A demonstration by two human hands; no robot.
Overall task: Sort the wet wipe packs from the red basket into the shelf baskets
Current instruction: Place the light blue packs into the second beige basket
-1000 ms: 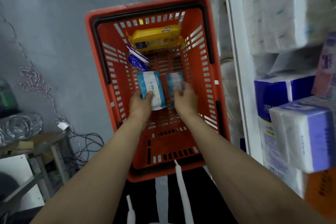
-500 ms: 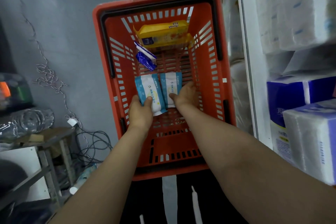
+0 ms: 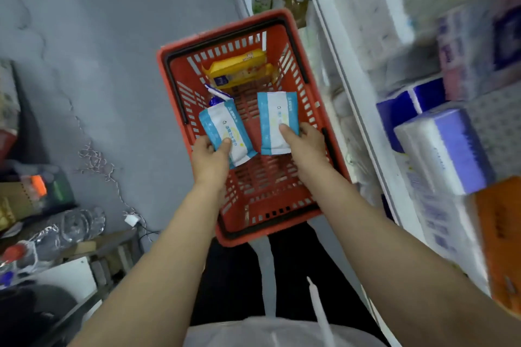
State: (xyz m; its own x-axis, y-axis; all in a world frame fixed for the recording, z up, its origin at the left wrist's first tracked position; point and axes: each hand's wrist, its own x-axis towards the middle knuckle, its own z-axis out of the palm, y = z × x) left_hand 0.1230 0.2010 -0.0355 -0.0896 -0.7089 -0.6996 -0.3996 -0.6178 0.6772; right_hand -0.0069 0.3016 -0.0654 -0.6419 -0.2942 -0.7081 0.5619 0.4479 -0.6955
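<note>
A red basket (image 3: pixel 293 34) stands on the grey floor in front of me. My left hand (image 3: pixel 210 156) grips a light-blue and white wet wipe pack (image 3: pixel 222 128), thumb on top, above the basket's left side. My right hand (image 3: pixel 303 144) grips a second light-blue and white wet wipe pack (image 3: pixel 277 118) the same way, above the basket's right side. Deeper in the basket lie yellow packs (image 3: pixel 239 69) and a dark-blue pack (image 3: pixel 217 96), partly hidden behind the left pack.
A white shelf unit (image 3: pixel 346 84) runs along the right, stacked with tissue packs (image 3: pixel 442 149) and a dark-blue box (image 3: pixel 408 100). At the left are plastic bottles (image 3: pixel 70 227), cables (image 3: pixel 95 160) and a low table (image 3: pixel 64 273).
Both hands have lifted their wet wipe packs up out of the basket bottom and apart. The camera has risen and swung, so the basket looks smaller and turned.
</note>
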